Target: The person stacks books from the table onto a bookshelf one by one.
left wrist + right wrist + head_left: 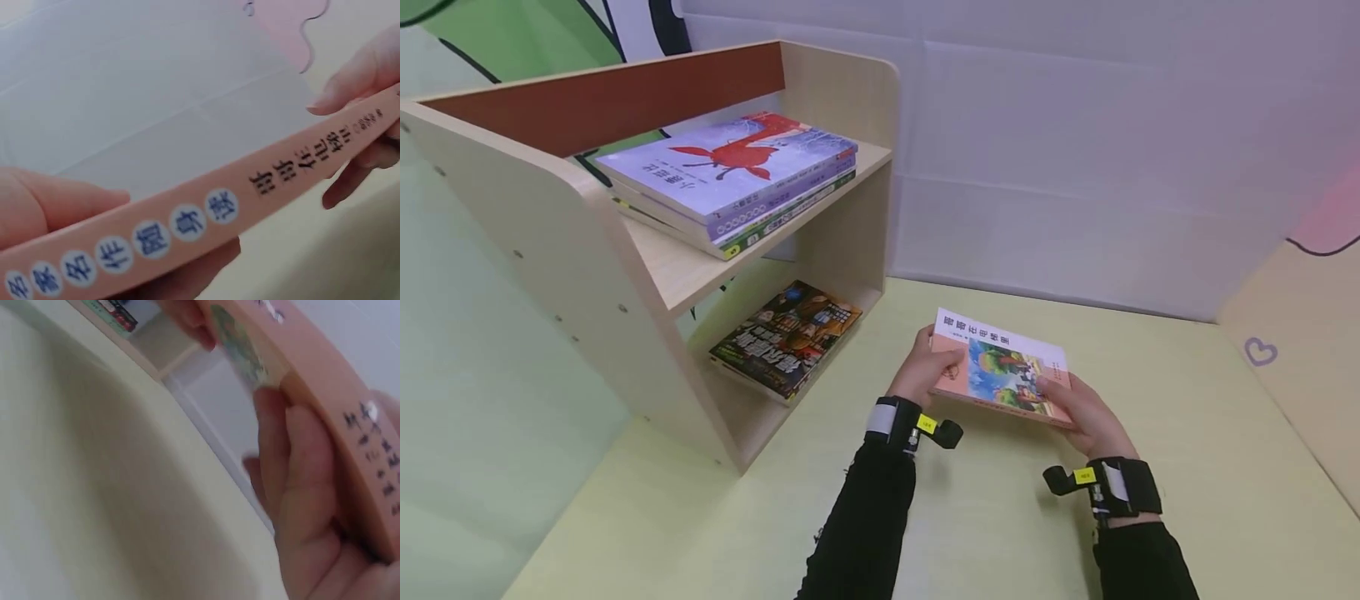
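A pink and white paperback book (1011,367) with a colourful picture on its cover is held over the table in both hands. My left hand (925,369) grips its left end, thumb on the cover and fingers underneath. At the opposite end my right hand (1092,412) pinches it, the thumb lying across the cover. In the left wrist view the pink spine (187,219) faces the camera, printed with characters in white circles. The right wrist view shows fingers (306,469) of the right hand spread against one face of the book.
A wooden two-level shelf (842,217) stands at the left. Several stacked books (730,175) lie on its upper level, and a dark-covered book (786,337) lies on the lower one. Behind the pale yellow table (985,517) hangs a white cloth backdrop (1075,167).
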`<state>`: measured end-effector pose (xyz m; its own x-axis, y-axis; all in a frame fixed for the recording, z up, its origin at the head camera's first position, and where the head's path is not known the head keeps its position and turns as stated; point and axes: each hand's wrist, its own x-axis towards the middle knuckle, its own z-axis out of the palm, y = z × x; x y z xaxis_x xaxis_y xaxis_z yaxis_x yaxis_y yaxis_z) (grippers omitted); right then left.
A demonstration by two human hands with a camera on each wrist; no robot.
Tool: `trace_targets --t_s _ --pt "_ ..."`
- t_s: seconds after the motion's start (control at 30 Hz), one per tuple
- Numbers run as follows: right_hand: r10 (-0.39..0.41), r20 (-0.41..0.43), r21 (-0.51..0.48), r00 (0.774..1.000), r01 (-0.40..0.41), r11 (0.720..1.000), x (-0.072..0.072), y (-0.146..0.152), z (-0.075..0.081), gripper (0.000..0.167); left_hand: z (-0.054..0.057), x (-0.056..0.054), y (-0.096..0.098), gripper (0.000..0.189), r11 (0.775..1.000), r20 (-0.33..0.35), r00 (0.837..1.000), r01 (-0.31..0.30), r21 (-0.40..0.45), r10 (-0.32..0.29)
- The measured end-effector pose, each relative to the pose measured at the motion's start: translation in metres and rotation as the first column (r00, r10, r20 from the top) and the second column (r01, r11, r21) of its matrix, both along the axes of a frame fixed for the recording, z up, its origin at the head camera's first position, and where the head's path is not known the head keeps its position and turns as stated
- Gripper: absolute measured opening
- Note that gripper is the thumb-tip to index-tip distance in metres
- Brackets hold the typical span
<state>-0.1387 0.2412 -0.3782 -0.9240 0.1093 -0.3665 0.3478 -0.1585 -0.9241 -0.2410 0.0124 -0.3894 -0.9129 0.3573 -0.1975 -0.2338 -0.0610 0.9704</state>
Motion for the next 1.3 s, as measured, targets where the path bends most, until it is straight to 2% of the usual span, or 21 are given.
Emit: trace_targets --t_s 0.17,0.3,0.4,0.53,0.6,0.67,0.7,0.77,0.83,0.9,1.0,1.13,1.2,1.3 --pt "0.095 -0.035 0.104 0.995 -0.091 0.990 -0.038 -0.029 0.009 0.076 0.015 -0.006 -0.040 0.067 0.993 -0.087 0.991 -0.099 0.058 0.104" --pt "0.133 -0.062 0.185 0.989 -0.120 0.976 -0.070 -0.055 0.017 0.068 0.021 -0.009 -0.068 0.066 0.972 -0.130 0.969 -0.196 0.129 0.212" --pt "0.181 -0.095 0.267 0.979 -0.150 0.952 -0.093 -0.075 0.021 0.063 0.019 -0.010 -0.088 0.064 0.942 -0.149 0.938 -0.286 0.174 0.312" --pt "0.269 -0.129 0.389 0.955 -0.201 0.899 -0.122 -0.102 0.025 0.058 0.015 -0.010 -0.110 0.065 0.885 -0.144 0.886 -0.402 0.237 0.441" --pt "0.308 -0.137 0.448 0.941 -0.218 0.867 -0.135 -0.115 0.027 0.055 0.013 -0.010 -0.120 0.066 0.853 -0.141 0.854 -0.459 0.249 0.500" --pt "0.332 -0.148 0.499 0.932 -0.219 0.839 -0.148 -0.130 0.028 0.052 0.010 -0.010 -0.127 0.066 0.821 -0.173 0.808 -0.526 0.222 0.564" --pt "0.338 -0.159 0.518 0.928 -0.213 0.828 -0.154 -0.138 0.028 0.051 0.009 -0.010 -0.130 0.066 0.800 -0.202 0.776 -0.562 0.208 0.597" --pt "0.350 -0.190 0.544 0.917 -0.198 0.815 -0.167 -0.155 0.026 0.052 0.006 -0.010 -0.135 0.064 0.749 -0.262 0.703 -0.641 0.169 0.661" --pt "0.339 -0.223 0.546 0.914 -0.171 0.820 -0.179 -0.172 0.024 0.057 0.004 -0.010 -0.138 0.062 0.690 -0.331 0.625 -0.712 0.132 0.707" --pt "0.324 -0.260 0.546 0.910 -0.138 0.826 -0.188 -0.187 0.020 0.061 0.003 -0.011 -0.139 0.061 0.637 -0.369 0.560 -0.760 0.128 0.742" --pt "0.322 -0.313 0.574 0.894 -0.092 0.813 -0.196 -0.207 0.015 0.064 0.002 -0.011 -0.139 0.060 0.560 -0.380 0.484 -0.820 0.116 0.788" --pt "0.372 -0.376 0.648 0.848 -0.046 0.760 -0.203 -0.226 0.008 0.061 0.000 -0.009 -0.140 0.056 0.450 -0.356 0.375 -0.879 0.156 0.856" --pt "0.398 -0.403 0.677 0.824 -0.024 0.735 -0.207 -0.233 0.006 0.060 -0.002 -0.009 -0.141 0.055 0.409 -0.347 0.331 -0.894 0.182 0.878" --pt "0.435 -0.418 0.718 0.798 -0.003 0.696 -0.211 -0.241 0.003 0.060 -0.008 -0.011 -0.142 0.054 0.354 -0.331 0.282 -0.917 0.182 0.900"
